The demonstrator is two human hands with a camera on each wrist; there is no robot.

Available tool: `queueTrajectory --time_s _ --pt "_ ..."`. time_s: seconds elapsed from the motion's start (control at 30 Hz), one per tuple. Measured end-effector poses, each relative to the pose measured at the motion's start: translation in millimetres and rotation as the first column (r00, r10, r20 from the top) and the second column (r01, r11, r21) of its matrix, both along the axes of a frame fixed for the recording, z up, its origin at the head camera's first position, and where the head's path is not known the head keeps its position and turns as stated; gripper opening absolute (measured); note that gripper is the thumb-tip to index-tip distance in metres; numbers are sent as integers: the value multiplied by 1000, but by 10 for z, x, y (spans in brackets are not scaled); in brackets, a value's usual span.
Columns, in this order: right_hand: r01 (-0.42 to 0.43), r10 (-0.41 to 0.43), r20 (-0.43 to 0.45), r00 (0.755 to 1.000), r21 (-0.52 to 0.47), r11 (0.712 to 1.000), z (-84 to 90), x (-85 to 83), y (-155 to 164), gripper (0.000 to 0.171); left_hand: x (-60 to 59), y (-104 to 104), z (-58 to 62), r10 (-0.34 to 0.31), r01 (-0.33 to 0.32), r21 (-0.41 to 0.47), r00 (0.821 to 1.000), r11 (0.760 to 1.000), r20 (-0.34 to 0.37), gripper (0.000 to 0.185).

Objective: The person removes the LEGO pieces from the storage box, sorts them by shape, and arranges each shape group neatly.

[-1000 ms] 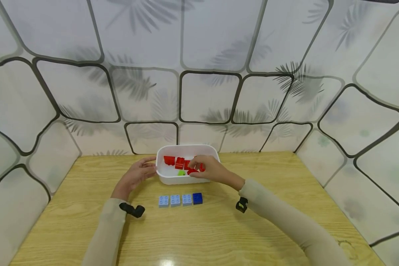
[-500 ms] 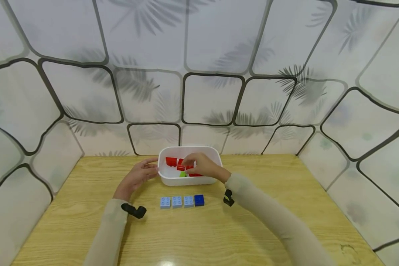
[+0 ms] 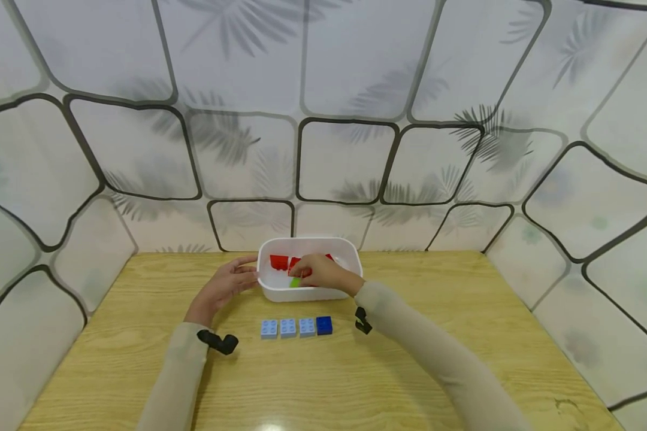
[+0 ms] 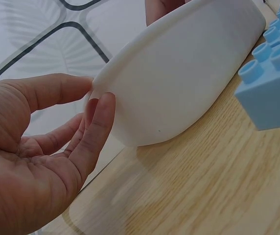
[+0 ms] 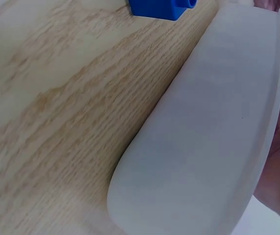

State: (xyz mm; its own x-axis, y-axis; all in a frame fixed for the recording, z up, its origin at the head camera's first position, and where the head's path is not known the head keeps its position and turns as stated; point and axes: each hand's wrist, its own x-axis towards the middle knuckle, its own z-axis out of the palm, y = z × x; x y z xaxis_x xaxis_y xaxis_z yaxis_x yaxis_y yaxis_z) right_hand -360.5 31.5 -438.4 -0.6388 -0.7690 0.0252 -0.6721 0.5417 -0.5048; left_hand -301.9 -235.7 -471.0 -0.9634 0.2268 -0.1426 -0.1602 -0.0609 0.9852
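Note:
A white plastic box (image 3: 307,294) stands near the back of the table, with red toy bricks (image 3: 278,262) and a lime-green brick (image 3: 295,282) inside. My left hand (image 3: 225,284) is at its left end; in the left wrist view, thumb and fingertips touch the rim and outer wall, fingers fairly straight. My right hand (image 3: 323,272) reaches into the box, its thumb and fingers right at the green brick. In the right wrist view the box wall hides these fingertips, and I cannot tell whether they pinch the brick.
In front of the box, three light-blue bricks (image 3: 288,327) and one dark-blue brick (image 3: 324,325) form a row on the wooden table (image 3: 313,383). A patterned wall covering (image 3: 345,161) rises behind the table and along both sides.
My right hand has moved left and a little lower inside the box, from over the red bricks to the green brick. My left hand stays at the box's left end.

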Motion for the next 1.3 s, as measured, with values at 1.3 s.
queueTrajectory --time_s 1.3 --pt "20 -6 -116 993 120 993 -25 -39 -178 31 8 -14 -2 -19 19 -12 1000 1000 -20 61"
